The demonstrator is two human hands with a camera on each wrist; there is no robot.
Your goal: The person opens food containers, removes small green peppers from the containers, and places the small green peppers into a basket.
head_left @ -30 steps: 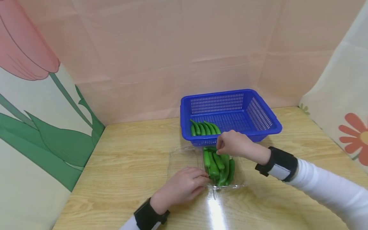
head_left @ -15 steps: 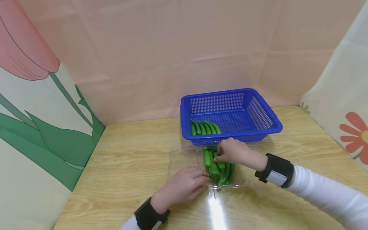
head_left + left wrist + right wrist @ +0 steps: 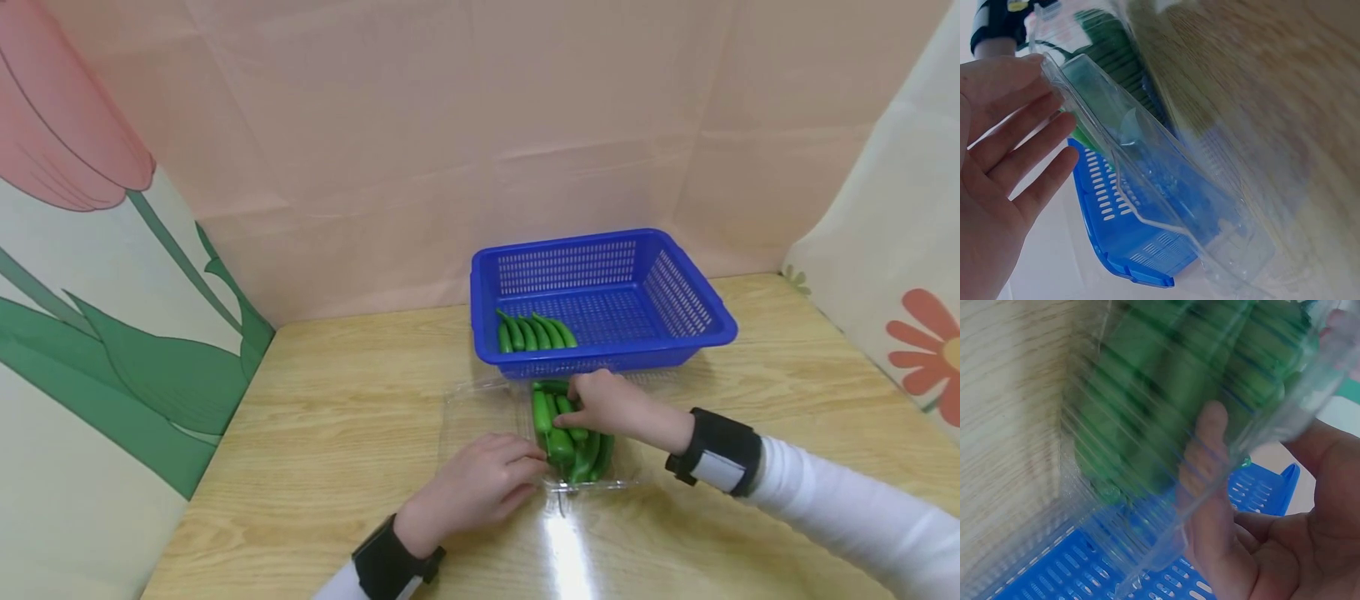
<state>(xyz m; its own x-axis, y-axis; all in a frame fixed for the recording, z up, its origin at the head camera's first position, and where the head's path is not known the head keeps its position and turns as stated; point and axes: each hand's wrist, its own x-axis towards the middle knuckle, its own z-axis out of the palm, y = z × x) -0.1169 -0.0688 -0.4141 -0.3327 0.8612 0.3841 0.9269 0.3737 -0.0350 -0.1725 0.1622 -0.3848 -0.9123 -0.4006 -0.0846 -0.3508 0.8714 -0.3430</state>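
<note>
Several green chili peppers (image 3: pixel 581 462) lie in a clear plastic clamshell box (image 3: pixel 633 477), whose clear lid (image 3: pixel 480 412) is folded out to the left. My right hand (image 3: pixel 618 404) reaches into the box from the right, thumb and index finger at the upper peppers. In the right wrist view, one finger (image 3: pixel 1204 456) lies against the peppers (image 3: pixel 1154 412) behind the plastic; whether it pinches one is unclear. My left hand (image 3: pixel 483 479) touches the box's front left edge with fingers extended, also seen in the left wrist view, where the fingers (image 3: pixel 1035 147) are spread.
Behind the box stands a blue plastic basket (image 3: pixel 701 333) with a slotted wall, and several green peppers (image 3: pixel 534 333) lie side by side in its left front corner. Wood-grain tabletop (image 3: pixel 352 417) spreads around. A pink cloth (image 3: pixel 375 167) hangs at the back.
My right hand has come down and slightly toward me from the basket's front rim, into the peppers in the box. My left hand has stayed in place.
</note>
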